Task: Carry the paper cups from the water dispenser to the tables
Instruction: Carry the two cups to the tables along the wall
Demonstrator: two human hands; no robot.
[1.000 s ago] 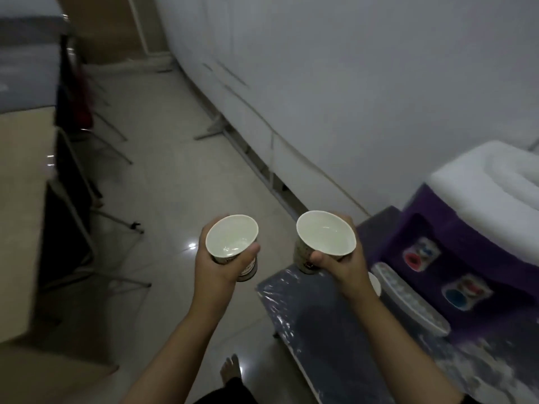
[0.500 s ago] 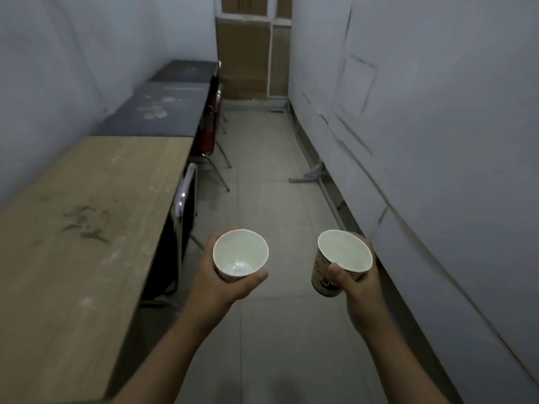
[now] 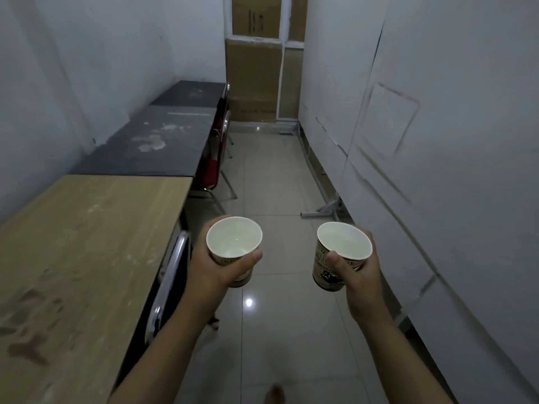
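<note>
Narrow corridor, left hand (image 3: pixel 217 265) gripping cup (image 3: pixel 234 243), right hand (image 3: pixel 354 272) likewise

Narrow back room or makeshift canteen/office corridor: white walls on both sides, glossy tiled floor (image 3: pixel 271 176). Left of frame, a row of tables against the wall, wooden table (image 3: pixel 73 258) nearest and two dark tables (image 3: pixel 151 144) beyond, with metal-frame chairs (image 3: pixel 215 158) tucked in. Top centre, stacked cardboard boxes (image 3: pixel 253 68) block the far end.

Dark print on the right paper cup (image 3: pixel 329 272) seems unreadable
</note>
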